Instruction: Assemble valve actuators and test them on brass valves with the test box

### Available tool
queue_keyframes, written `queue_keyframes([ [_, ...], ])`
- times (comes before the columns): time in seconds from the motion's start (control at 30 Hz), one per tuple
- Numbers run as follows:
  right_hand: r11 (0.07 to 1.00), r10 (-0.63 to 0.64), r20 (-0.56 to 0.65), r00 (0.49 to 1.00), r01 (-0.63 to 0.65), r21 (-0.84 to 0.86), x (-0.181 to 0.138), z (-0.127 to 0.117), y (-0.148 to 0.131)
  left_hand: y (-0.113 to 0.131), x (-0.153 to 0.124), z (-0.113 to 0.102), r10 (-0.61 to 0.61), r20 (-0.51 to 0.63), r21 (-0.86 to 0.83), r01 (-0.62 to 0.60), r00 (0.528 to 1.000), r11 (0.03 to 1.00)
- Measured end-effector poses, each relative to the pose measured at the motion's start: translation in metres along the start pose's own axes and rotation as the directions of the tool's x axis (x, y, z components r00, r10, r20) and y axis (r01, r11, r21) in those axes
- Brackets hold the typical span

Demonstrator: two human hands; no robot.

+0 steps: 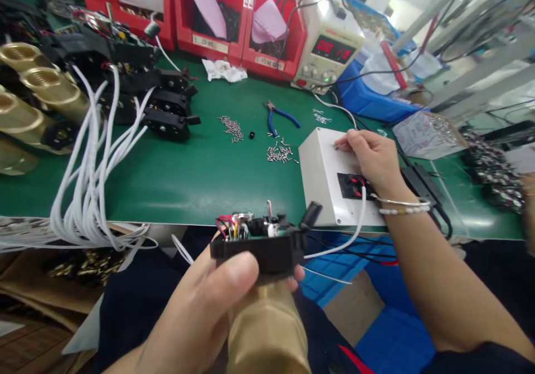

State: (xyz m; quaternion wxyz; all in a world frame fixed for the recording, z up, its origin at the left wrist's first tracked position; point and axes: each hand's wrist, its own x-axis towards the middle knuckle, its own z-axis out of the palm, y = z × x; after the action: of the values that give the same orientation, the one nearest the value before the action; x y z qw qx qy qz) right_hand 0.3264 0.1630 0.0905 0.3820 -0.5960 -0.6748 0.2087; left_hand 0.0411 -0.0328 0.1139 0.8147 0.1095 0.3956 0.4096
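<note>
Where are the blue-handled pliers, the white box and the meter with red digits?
blue-handled pliers [281, 116]: head view, on the blue handles.
white box [320, 168]: head view, on its bare top face.
meter with red digits [333, 48]: head view, on its display.

A green workbench [188, 179] carries red bins [234, 28] along its back edge, with grey metal framing [460, 11] beyond.

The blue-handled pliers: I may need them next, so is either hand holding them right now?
No, the blue-handled pliers lie untouched on the green table, far from both hands.
</note>
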Motion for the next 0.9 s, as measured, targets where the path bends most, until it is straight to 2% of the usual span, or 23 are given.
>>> queue_keyframes([
  [0.1, 1.0, -0.009, -0.008, 1.0, 0.009, 0.029, 0.003, 0.002, 0.002, -0.006, -0.006, 0.003, -0.069, -0.03, -0.075, 0.067, 0.997, 0.995],
  [0.27, 0.999, -0.017, 0.011, 1.0, 0.016, 0.031, 0.004, 0.005, -0.001, -0.019, -0.005, -0.001, -0.015, -0.065, -0.024, 0.014, 0.998, 1.0],
  [0.5, 0.996, 0.084, 0.036, 0.996, -0.085, 0.027, 0.008, 0.009, -0.011, -0.041, -0.016, -0.008, -0.03, -0.035, -0.03, 0.029, 0.999, 0.999],
  [0.67, 0.998, 0.061, 0.039, 0.997, -0.062, 0.028, 0.009, 0.009, -0.006, -0.054, -0.009, -0.006, -0.057, -0.018, -0.052, 0.056, 0.998, 0.997],
  [0.9, 1.0, 0.021, 0.044, 0.999, -0.02, -0.023, 0.007, 0.007, -0.003, -0.055, 0.004, -0.007, -0.072, -0.002, -0.027, 0.072, 0.997, 0.997],
])
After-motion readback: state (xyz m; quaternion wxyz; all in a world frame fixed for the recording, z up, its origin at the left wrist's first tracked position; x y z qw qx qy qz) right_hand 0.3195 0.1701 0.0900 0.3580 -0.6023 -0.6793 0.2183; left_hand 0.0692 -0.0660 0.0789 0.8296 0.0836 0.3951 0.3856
